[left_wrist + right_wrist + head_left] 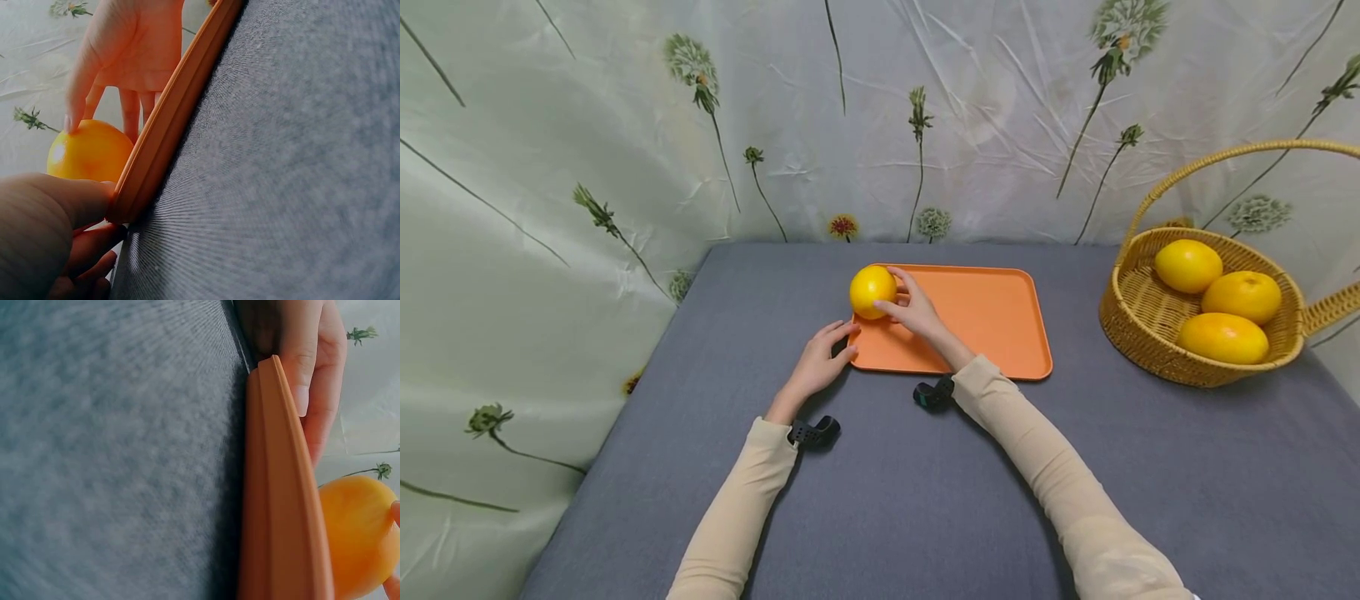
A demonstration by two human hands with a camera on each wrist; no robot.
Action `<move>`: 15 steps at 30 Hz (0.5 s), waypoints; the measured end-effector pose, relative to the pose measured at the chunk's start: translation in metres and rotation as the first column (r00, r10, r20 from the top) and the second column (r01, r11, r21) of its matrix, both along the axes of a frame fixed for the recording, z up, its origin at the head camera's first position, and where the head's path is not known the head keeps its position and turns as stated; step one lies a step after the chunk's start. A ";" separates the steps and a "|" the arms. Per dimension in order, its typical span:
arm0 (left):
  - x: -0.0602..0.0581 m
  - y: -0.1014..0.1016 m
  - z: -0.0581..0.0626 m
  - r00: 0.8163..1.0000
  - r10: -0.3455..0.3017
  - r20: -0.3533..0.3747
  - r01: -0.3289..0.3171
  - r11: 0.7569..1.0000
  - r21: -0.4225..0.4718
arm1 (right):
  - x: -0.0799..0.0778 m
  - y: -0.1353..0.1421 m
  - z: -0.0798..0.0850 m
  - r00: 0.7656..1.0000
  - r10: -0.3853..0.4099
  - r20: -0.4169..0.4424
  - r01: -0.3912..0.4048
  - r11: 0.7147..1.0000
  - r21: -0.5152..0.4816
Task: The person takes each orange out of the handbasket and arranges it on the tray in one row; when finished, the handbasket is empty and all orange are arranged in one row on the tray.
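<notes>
An orange (872, 292), round and yellow-orange, is at the far left corner of a shallow orange tray (977, 321). My right hand (916, 312) holds the fruit from its right side, with thumb and fingers spread around it. In the left wrist view, the right thumb presses on the orange (90, 150). My left hand (822, 360) rests against the tray's left edge, fingers along the side and thumb by the near left corner. The left thumb (300, 369) shows beside the tray rim (284, 487) in the right wrist view. Some left fingertips are partly hidden.
To the right stands a wicker basket (1138, 346) with a tall handle, holding 3 more yellow-orange fruits (1242, 297). A grey cloth (887, 500) covers the table. Behind it hangs a pale curtain (850, 125) printed with flowers.
</notes>
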State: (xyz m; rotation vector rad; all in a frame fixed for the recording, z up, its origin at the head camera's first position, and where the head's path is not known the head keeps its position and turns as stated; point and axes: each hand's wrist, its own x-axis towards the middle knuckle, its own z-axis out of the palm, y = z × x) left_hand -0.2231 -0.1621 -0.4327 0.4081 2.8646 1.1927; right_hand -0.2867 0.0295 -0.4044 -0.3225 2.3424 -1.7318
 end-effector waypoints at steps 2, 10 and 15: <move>0.000 0.000 0.000 1.000 -0.002 -0.001 0.002 1.000 0.004 | -0.001 0.000 0.000 1.000 0.000 0.007 0.000 1.000 -0.005; -0.001 -0.001 0.000 1.000 -0.005 -0.007 0.005 1.000 0.004 | -0.001 0.007 0.000 0.999 -0.010 0.030 0.010 1.000 0.008; 0.002 -0.001 0.001 1.000 -0.006 -0.014 0.006 1.000 0.009 | 0.000 0.016 0.002 0.998 -0.009 0.064 0.009 1.000 0.003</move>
